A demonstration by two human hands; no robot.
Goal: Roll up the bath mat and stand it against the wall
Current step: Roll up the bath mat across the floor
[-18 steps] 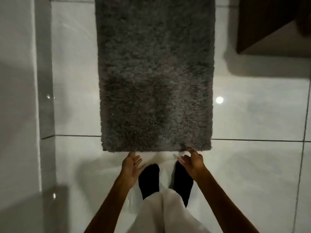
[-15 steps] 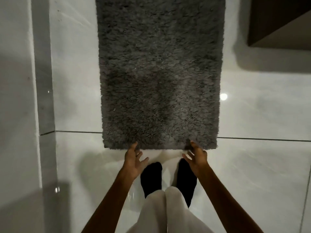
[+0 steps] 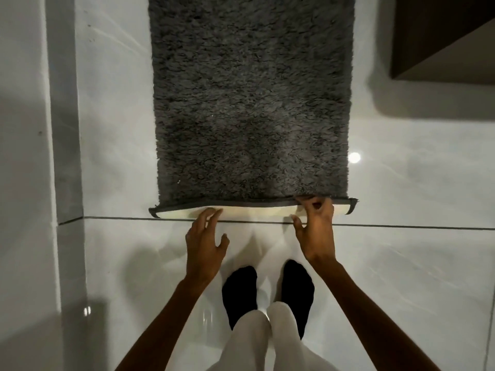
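A shaggy dark grey bath mat [image 3: 251,103] lies flat on the white tiled floor, running away from me out of the top of the view. Its near edge is lifted and turned up, showing a strip of pale cream underside [image 3: 249,211]. My right hand [image 3: 316,226] pinches that edge near its right corner, fingers curled over the pile. My left hand [image 3: 205,242] has its fingers spread, the fingertips touching the pale underside left of the middle. A white wall [image 3: 24,156] rises along the left.
My two feet in black socks [image 3: 267,293] stand close behind the mat's near edge. A dark wooden cabinet [image 3: 442,36] sits at the top right. A grout line [image 3: 401,226] crosses the glossy floor just under the lifted edge.
Both hands have moved forward to the mat. Its near edge, flat before, is now lifted and turned up so the pale underside shows. The right hand has taken hold of it.
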